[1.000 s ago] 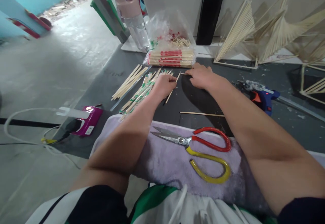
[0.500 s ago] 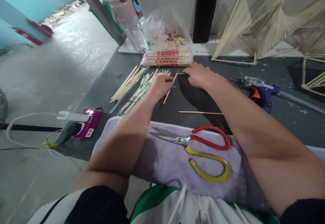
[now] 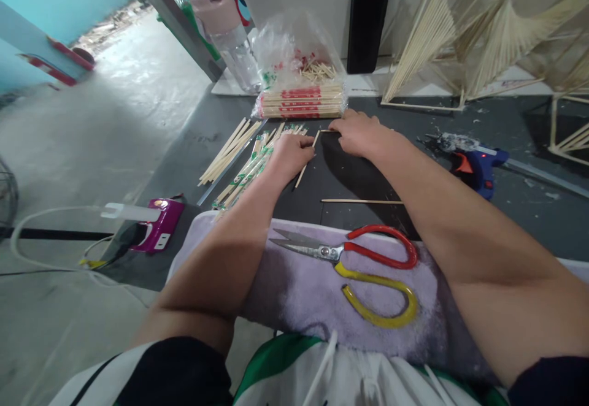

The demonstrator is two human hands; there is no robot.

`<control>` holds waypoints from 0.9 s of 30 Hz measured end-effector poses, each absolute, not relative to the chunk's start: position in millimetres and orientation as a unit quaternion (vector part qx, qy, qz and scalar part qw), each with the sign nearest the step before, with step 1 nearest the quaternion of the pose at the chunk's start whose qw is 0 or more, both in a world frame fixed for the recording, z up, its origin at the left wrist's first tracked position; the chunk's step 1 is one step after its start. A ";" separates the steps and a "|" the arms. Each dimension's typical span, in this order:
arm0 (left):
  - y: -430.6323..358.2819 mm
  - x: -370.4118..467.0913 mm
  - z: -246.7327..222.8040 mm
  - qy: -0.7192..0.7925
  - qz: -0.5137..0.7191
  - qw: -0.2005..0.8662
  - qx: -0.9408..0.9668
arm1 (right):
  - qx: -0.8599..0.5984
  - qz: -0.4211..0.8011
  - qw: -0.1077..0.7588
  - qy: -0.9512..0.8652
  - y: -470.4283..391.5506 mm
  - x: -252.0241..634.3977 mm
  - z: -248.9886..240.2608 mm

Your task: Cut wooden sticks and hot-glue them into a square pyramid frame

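Note:
My left hand is closed around the upper part of a slanting thin stick on the dark table. My right hand is closed on a second stick, which lies crosswise; its left end meets or nearly meets the top of the slanting one. Most of this second stick is hidden under my fingers. Nearer to me, a third stick lies flat, its right end passing behind my right forearm. Scissors with red and yellow handles rest on a purple cloth.
Wrapped sticks and loose sticks lie left of my left hand. Behind are a stick bundle, a bottle and a phone. A blue glue gun and stick structures stand right; a pink power strip is left.
The view has shifted very slightly. Both hands keep their places on the sticks.

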State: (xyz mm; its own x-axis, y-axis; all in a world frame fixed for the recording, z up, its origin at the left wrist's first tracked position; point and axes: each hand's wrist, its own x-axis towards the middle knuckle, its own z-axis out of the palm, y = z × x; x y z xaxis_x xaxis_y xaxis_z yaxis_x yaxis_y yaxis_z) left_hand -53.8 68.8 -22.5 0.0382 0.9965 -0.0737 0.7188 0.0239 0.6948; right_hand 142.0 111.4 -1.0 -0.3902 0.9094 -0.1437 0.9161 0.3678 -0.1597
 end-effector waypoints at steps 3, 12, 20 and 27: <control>68.7 -52.4 -21.7 0.655 0.231 0.274 0.665 | 0.552 -0.108 0.019 0.826 112.2 142.1 -0.4; 66.7 -50.2 -21.5 0.640 0.267 0.293 0.658 | 0.554 -0.098 0.014 0.827 110.9 142.2 -1.5; 66.7 -49.9 -22.2 0.637 0.264 0.290 0.664 | 0.551 -0.090 0.008 0.830 112.2 142.4 -3.9; 68.9 -50.5 -22.2 0.637 0.247 0.268 0.679 | 0.552 -0.086 -0.007 0.829 111.8 143.5 -5.7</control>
State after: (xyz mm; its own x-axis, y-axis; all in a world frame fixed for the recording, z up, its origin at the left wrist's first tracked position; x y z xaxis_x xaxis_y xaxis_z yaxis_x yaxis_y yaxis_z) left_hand -50.5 68.9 -22.2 0.0666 0.9978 -0.0047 0.7330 -0.0457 0.6786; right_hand 143.5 111.8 -5.7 -0.3910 0.9166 -0.0840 0.9143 0.3762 -0.1502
